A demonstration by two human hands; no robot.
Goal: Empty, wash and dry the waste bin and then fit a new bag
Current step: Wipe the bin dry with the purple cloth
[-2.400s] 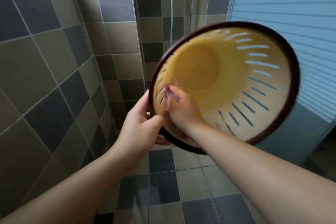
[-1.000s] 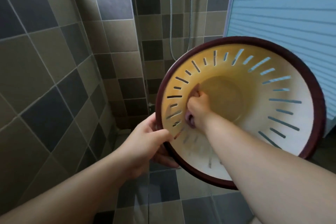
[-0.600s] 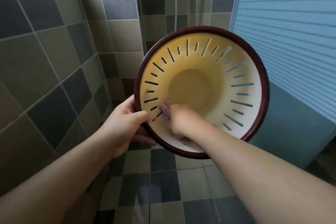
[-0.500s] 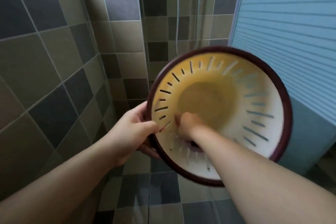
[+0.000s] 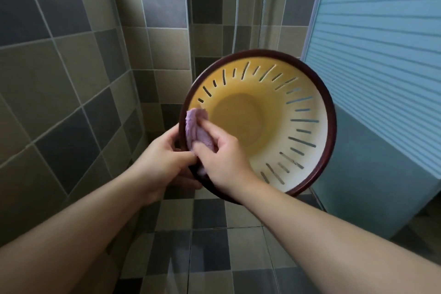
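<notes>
My left hand (image 5: 164, 162) clamps the waste bin (image 5: 307, 174) by its dark rim at 8 o'clock, mouth tipped toward me above the tiled floor (image 5: 210, 246), so my right hand (image 5: 224, 160), pinching the purple cloth (image 5: 196, 130), reaches the slotted wall at 9 o'clock.

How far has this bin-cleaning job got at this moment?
Done: the yellow slotted plastic bin with a dark red rim looks empty, no waste or bag inside. In hand: the left hand grips the rim while the right hand presses a purple cloth against the inner wall, wiping; washing or drying, I cannot tell. Left: finishing that and fitting a new bag; none is in view.
</notes>
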